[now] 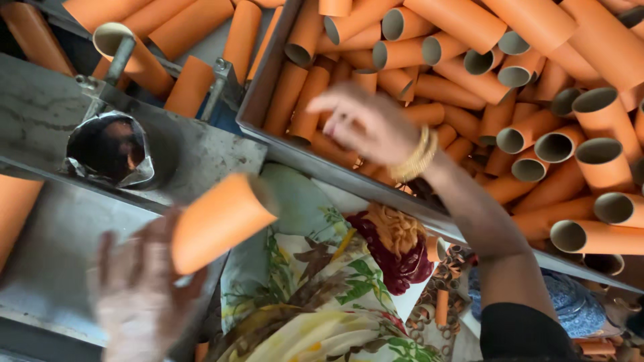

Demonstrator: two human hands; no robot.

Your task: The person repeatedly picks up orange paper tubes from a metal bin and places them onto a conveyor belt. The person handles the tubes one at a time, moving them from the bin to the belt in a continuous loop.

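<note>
At lower left of the frame the left hand point(144, 288) is blurred; its grip is closed around the lower end of an orange cardboard tube point(221, 221), which slants up to the right with its far end near the middle of the frame. The hand and tube sit over a grey metal surface point(47, 114) that fills the left side.

In the upper middle the right hand point(365, 124) reaches into a grey metal bin point(265, 80), fingers spread and loosely curled above the tubes; whether the grip touches one cannot be told through the blur. Gold bangles point(417, 155) ring its wrist, and a dark sleeve point(523, 332) covers the arm at the bottom edge.

The bin holds a heap of orange tubes point(537, 100), many with open grey-lined ends facing the camera, filling the upper right. More orange tubes point(174, 33) lie along the top left beyond the surface.

At left a round dark opening point(107, 147) in the metal is edged with crumpled foil-like sheet, with a metal rod point(115, 67) slanting above it. Floral cloth point(315, 295) in green, yellow and maroon spreads across the lower middle.
</note>
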